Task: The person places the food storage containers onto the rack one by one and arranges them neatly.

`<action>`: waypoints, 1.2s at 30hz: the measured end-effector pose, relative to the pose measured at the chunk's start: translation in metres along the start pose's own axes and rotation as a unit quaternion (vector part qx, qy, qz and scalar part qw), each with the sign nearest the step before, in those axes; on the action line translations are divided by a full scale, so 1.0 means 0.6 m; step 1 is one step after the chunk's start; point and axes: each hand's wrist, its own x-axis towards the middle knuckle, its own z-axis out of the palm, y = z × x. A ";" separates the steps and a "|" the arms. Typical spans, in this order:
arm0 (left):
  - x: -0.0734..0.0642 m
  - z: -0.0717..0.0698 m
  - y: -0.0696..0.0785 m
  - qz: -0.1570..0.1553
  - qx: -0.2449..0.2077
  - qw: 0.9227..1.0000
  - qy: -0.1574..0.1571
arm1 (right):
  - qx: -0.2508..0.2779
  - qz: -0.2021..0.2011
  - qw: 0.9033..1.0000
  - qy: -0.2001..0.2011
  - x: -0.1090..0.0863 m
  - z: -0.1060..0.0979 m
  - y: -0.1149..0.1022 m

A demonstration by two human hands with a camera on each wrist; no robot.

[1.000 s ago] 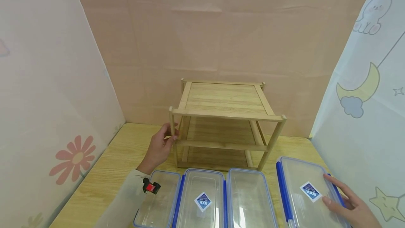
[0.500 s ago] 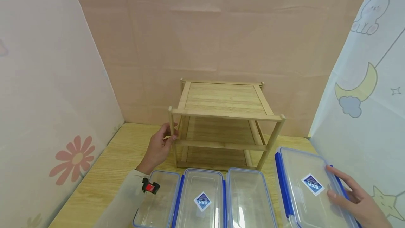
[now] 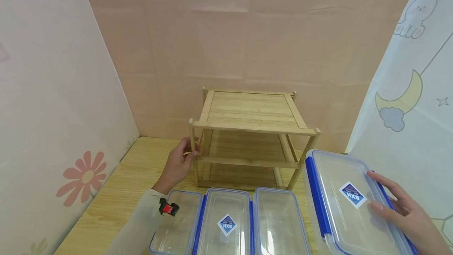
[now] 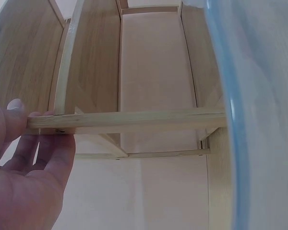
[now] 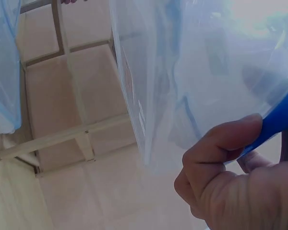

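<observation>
A clear lidded box [image 3: 343,223] with blue side clips and a blue-and-white diamond label is at the lower right of the head view, raised above the table and slightly tilted, just right of a wooden rack. The right hand [image 3: 412,213] grasps the box by its right edge, with fingertips over the lid. The left hand [image 3: 178,165] pinches the front left post [image 3: 192,137] of the three-tier wooden rack [image 3: 253,109], thumb on one side and fingers on the other. In front of the rack, three more clear boxes lie side by side: a left box [image 3: 180,215], partly behind the left sleeve [image 3: 136,223], a labelled middle box [image 3: 226,245] and a right box [image 3: 279,215]. Everything stands on a wood-grain table [image 3: 116,196]. Behind is a peach backdrop [image 3: 226,42]; pale side walls carry a flower [image 3: 86,176], a rabbit [image 3: 417,13] and a moon [image 3: 407,97].
</observation>
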 end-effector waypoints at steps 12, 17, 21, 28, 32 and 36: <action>0.000 -0.002 0.001 -0.007 -0.006 1.000 0.003 | 0.112 -0.073 0.991 -0.006 -0.009 0.004 -0.060; -0.002 -0.004 0.006 -0.010 -0.008 1.000 0.009 | 0.168 -0.091 0.981 -0.029 -0.011 0.003 -0.080; 0.000 -0.005 0.008 0.001 -0.012 1.000 0.012 | 0.202 -0.119 0.971 -0.049 -0.011 0.002 -0.095; 0.003 -0.003 0.005 0.019 -0.003 1.000 0.016 | 0.223 -0.145 0.961 -0.076 0.001 0.008 -0.128; 0.004 -0.003 0.004 0.032 0.002 0.999 0.016 | 0.248 -0.176 0.948 -0.095 0.011 0.013 -0.149; 0.005 -0.001 0.001 0.037 -0.003 0.999 0.012 | 0.275 -0.206 0.930 -0.127 0.022 0.016 -0.167</action>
